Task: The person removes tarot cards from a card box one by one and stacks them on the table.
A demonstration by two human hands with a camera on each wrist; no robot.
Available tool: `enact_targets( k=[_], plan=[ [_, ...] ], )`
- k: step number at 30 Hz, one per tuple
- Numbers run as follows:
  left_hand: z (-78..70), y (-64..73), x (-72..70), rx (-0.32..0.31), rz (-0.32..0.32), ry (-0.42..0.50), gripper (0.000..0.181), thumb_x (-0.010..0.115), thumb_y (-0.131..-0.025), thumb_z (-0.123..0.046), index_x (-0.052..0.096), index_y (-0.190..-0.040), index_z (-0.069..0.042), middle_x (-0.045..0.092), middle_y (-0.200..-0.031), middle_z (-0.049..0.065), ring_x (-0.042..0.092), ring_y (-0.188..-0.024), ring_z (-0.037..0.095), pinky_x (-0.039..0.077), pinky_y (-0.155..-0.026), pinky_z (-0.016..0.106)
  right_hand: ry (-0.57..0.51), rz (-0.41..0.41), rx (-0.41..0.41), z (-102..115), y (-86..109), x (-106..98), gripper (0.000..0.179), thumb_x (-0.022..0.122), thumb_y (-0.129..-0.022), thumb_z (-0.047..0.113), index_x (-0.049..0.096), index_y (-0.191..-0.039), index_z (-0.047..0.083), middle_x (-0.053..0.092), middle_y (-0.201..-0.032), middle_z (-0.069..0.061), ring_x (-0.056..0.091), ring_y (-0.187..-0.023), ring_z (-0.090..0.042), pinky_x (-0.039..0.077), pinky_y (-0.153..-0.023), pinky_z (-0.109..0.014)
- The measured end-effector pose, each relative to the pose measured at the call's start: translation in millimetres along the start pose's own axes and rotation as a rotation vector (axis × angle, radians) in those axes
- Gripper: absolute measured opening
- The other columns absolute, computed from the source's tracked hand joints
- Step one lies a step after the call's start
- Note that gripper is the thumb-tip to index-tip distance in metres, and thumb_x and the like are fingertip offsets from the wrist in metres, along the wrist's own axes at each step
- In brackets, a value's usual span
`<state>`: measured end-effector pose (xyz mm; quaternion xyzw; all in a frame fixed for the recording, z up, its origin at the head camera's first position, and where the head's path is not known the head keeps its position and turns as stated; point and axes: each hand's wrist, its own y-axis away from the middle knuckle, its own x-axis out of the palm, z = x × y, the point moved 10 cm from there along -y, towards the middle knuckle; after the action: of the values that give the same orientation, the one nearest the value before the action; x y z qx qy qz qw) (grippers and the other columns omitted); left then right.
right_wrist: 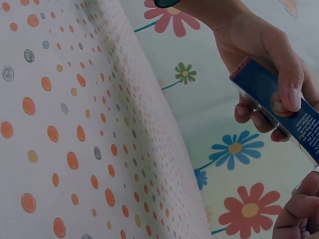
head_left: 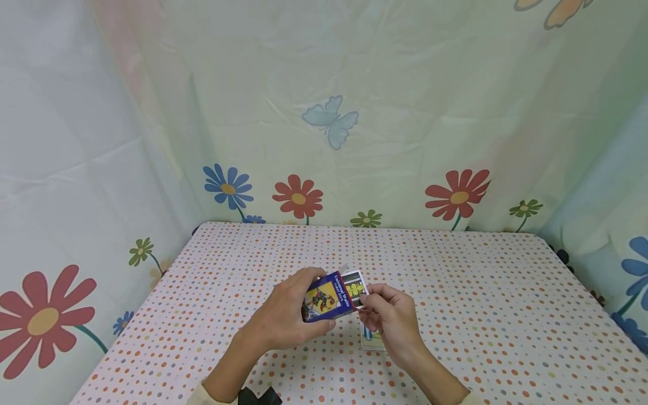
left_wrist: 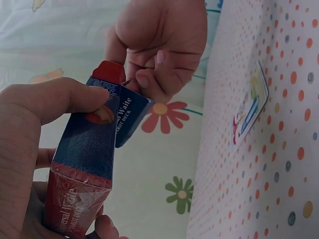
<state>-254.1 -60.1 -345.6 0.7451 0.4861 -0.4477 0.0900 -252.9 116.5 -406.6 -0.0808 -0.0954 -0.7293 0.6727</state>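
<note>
In the head view my left hand [head_left: 283, 312] grips a blue tarot deck box [head_left: 324, 298], tilted above the table, with its open end toward the right. A picture card [head_left: 355, 288] sticks partway out of that end. My right hand [head_left: 395, 318] pinches the card's outer edge between thumb and fingers. The left wrist view shows the box's red side flap [left_wrist: 108, 71] standing out and my left thumb pressed along its narrow side. Below my right hand a card or small stack of cards [head_left: 372, 340] lies on the table, partly hidden by that hand.
A white cloth with coloured dots covers the table [head_left: 228, 270]. Flowered hangings [head_left: 395, 140] enclose the back and both sides. Something black [head_left: 258, 396] shows at the bottom edge, near my left forearm.
</note>
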Motion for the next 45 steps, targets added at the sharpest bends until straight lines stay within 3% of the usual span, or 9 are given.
enact_targets(
  k=[8,21,33,45],
  plan=[
    [0.9,0.7,-1.0,-0.021,0.002,0.002,0.075,0.082,-0.079,-0.04,0.048,-0.142,-0.017,0.058,-0.124,-0.007,0.056,-0.093,0.008,0.053,-0.079,0.026,-0.014,-0.016,-0.01,2.1,-0.4,-1.5,0.015,0.057,-0.091,-0.005,0.058,-0.104,-0.012,0.065,-0.08,-0.015,0.057,-0.058,-0.013,0.041,-0.049,-0.018],
    [-0.9,0.5,-3.1,-0.001,-0.01,0.009,0.074,0.083,-0.079,-0.039,0.048,-0.14,-0.016,0.059,-0.123,-0.006,0.057,-0.094,0.008,0.054,-0.079,0.025,-0.052,-0.071,-0.016,3.4,-1.4,-8.2,0.032,0.056,-0.082,-0.013,0.054,-0.113,-0.01,0.065,-0.081,-0.006,0.055,-0.061,-0.011,0.04,-0.052,-0.017],
    [-0.7,1.2,-4.0,-0.005,-0.014,0.007,0.075,0.083,-0.079,-0.039,0.048,-0.14,-0.016,0.059,-0.125,-0.004,0.056,-0.095,0.008,0.053,-0.079,0.026,-0.084,-0.11,-0.022,4.6,-2.8,-13.8,0.033,0.049,-0.089,-0.01,0.05,-0.121,-0.005,0.063,-0.088,-0.006,0.059,-0.066,-0.011,0.047,-0.056,-0.017],
    [-0.7,1.6,-5.1,-0.014,-0.021,0.002,0.075,0.083,-0.078,-0.038,0.048,-0.141,-0.017,0.059,-0.125,-0.005,0.056,-0.095,0.009,0.053,-0.078,0.026,-0.141,-0.127,-0.048,6.3,-4.8,-17.6,0.036,0.047,-0.089,-0.013,0.047,-0.124,-0.006,0.064,-0.089,-0.007,0.059,-0.063,-0.011,0.048,-0.053,-0.018]
  ],
)
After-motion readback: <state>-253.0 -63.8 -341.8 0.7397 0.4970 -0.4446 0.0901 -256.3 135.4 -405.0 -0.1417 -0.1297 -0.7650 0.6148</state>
